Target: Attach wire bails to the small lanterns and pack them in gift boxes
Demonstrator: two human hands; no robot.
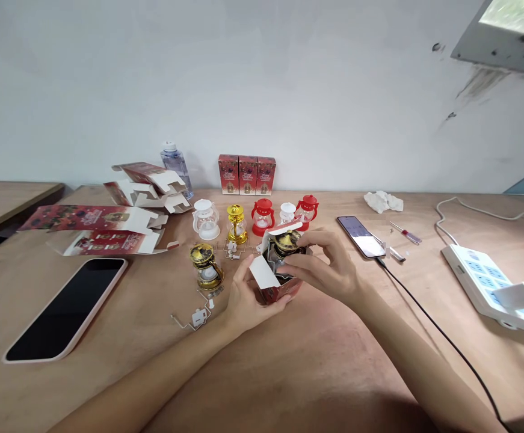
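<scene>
My left hand is wrapped round a red cardboard box with its white flaps open. Inside the box sits a black-and-gold lantern, its top showing at the opening. The fingers of my right hand are closed on the lantern's side at the box mouth. A bent wire also shows there. Left of the box stands another black-and-gold lantern, and in front of it lies a bent wire with a white tag. Behind are a white lantern, a gold lantern and a red lantern.
Three closed red boxes stand against the wall beside a water bottle. Unfolded boxes and a large phone lie left. Rightward are a charging phone, a screwdriver, tissue and a power strip.
</scene>
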